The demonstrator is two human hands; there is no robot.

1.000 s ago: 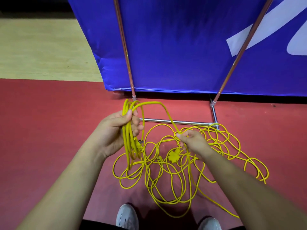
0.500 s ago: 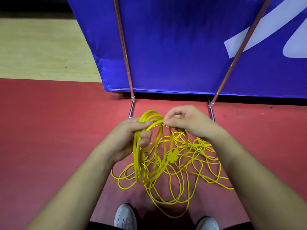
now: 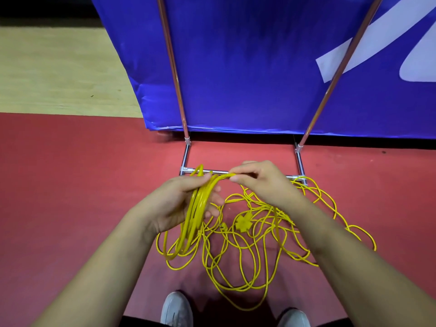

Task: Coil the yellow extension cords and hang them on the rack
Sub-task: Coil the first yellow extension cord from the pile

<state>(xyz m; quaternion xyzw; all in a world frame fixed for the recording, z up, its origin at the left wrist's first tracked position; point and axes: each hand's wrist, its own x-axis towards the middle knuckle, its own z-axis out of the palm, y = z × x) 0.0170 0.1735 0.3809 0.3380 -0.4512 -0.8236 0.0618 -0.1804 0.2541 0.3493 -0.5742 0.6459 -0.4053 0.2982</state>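
A long yellow extension cord (image 3: 238, 258) lies in tangled loops on the red floor, with its star-shaped socket (image 3: 243, 223) in the middle. My left hand (image 3: 179, 201) holds a bundle of coiled loops (image 3: 197, 215) that hang down from it. My right hand (image 3: 262, 180) pinches a strand of the cord and lays it over the top of that bundle, right beside the left fingers. The metal rack (image 3: 300, 161) stands just beyond my hands, its base bar on the floor and two copper-coloured uprights rising.
A blue banner (image 3: 247, 67) hangs behind the rack's uprights. Pale wooden flooring (image 3: 59, 67) lies at the far left. My two grey shoes (image 3: 175, 310) stand at the bottom edge, close to the nearest cord loops.
My right hand came up from the pile on the floor to the left hand, bringing a new loop onto the bundle. The loose cord on the floor shifted as it was drawn in.
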